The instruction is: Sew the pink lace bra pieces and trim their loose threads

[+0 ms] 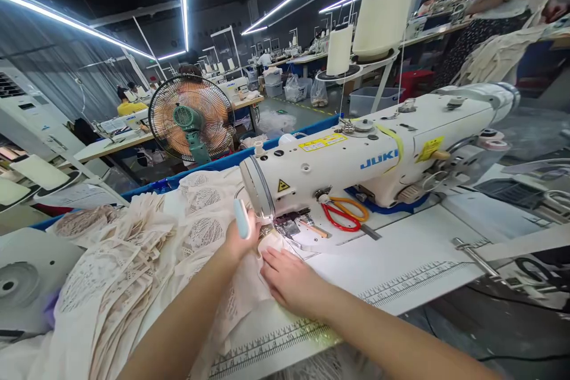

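Right hand (289,279) flat on fabric (272,241), fingers extended; left hand (239,242) by pale handle (242,219), grip can't tell. Fabric at machine (320,166) head, seemingly part-way through. Lace pieces (95,276) heaped left; which are done, unclear.

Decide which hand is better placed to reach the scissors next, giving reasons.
Probably the right hand: it rests on the cloth, nearer the scissors. The left hand sits farther left, by the end of the sewing machine.
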The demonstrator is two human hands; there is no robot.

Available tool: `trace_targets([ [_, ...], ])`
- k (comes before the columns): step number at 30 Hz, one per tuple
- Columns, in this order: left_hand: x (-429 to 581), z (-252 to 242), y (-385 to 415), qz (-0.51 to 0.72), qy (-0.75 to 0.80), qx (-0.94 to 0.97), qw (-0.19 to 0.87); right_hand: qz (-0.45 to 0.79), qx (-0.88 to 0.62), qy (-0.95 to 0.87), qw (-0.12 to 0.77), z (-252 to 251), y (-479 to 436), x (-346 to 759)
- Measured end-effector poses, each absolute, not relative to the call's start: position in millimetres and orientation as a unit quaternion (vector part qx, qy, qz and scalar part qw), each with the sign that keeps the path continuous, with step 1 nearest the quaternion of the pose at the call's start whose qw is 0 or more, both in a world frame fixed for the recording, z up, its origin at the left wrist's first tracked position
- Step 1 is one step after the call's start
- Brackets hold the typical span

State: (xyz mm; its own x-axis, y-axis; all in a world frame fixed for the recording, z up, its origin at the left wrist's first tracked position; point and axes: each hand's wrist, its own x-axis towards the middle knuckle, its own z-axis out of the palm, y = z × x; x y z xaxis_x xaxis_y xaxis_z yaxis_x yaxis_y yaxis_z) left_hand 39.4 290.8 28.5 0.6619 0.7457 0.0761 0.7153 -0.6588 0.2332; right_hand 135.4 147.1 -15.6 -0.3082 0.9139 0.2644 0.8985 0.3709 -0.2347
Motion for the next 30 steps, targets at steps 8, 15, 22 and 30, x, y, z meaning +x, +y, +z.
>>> trace_targets([
  [8,-3.3,19.0,245.8,0.025,0.153,0.985,0.07,0.048,-0.518,-0.826,0.219,-20.7,144.8,154.3],
  [15,5.0,-8.4,240.3,0.112,0.165,0.979,0.03,0.004,-0.528,-0.81,0.255,-39.2,115.8,169.6],
  [22,18.6,-8.8,234.9,0.126,0.208,0.97,0.018,-0.029,-0.553,-0.788,0.269,-46.3,109.0,174.4],
  [30,25.8,-6.8,237.4,0.101,0.222,0.97,-0.001,-0.036,-0.557,-0.787,0.262,-45.0,109.5,175.5],
])
